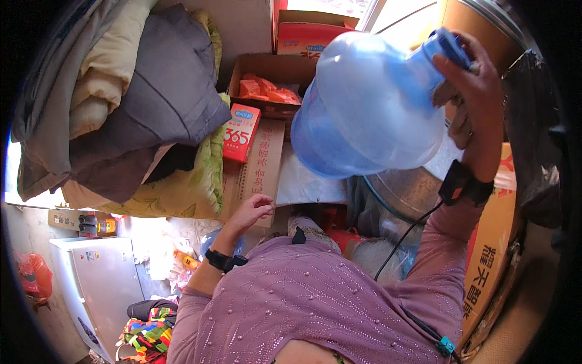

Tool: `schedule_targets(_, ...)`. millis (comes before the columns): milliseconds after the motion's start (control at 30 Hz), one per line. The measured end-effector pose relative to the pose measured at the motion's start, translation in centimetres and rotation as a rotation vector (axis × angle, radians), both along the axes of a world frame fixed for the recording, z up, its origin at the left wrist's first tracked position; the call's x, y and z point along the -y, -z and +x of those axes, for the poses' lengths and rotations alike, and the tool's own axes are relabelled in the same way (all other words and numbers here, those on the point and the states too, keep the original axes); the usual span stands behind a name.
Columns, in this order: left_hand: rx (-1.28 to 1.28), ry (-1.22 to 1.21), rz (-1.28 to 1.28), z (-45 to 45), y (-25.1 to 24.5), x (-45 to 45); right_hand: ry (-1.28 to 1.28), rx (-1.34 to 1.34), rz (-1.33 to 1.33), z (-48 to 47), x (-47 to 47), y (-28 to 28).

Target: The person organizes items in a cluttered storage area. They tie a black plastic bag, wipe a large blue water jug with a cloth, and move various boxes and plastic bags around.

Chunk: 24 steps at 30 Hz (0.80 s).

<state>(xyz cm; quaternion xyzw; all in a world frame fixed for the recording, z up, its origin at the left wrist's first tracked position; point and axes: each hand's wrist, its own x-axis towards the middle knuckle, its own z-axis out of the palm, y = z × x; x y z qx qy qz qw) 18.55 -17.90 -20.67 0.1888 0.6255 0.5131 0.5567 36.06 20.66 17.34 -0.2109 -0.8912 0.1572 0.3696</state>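
My right hand (473,68) grips the capped neck of a large blue plastic water-cooler bottle (363,104). A crumpled brownish cloth (454,111) hangs under that hand, against the bottle's shoulder. The bottle is tilted, its neck toward the upper right and its base toward the lower left. Over a flat printed cardboard box (261,168), my left hand (252,214) holds nothing, its fingers loosely bent and slightly apart. A small red carton (241,132) stands on the cardboard, ahead of the left hand.
Folded grey quilts (168,86) pile up at left. An open cardboard box (273,107) holds orange plastic bags (268,88). A round metal vessel (404,191) sits below the bottle. A long cardboard box (486,255) leans at right; a white refrigerator (104,286) stands lower left.
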Motion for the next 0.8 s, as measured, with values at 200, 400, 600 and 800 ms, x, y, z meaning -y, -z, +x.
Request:
schedule_targets(200,0.142,0.128,-0.001,1.5,-1.5,0.8,0.155,0.078,-0.15,1.5,8.2,10.5)
schedule_targets(400,0.102,0.221,0.018,1.8,-3.0,-1.2,0.384,0.051,-0.11,1.2,13.2,23.3)
schedule_targets(600,-0.078,0.189,0.109,1.1,-4.4,-7.2,0.526,-0.03,-0.333,-0.4,15.0,33.2)
schedule_targets(800,-0.356,0.14,0.152,2.2,-5.0,-14.9,0.462,0.011,-0.464,-2.1,14.7,36.4)
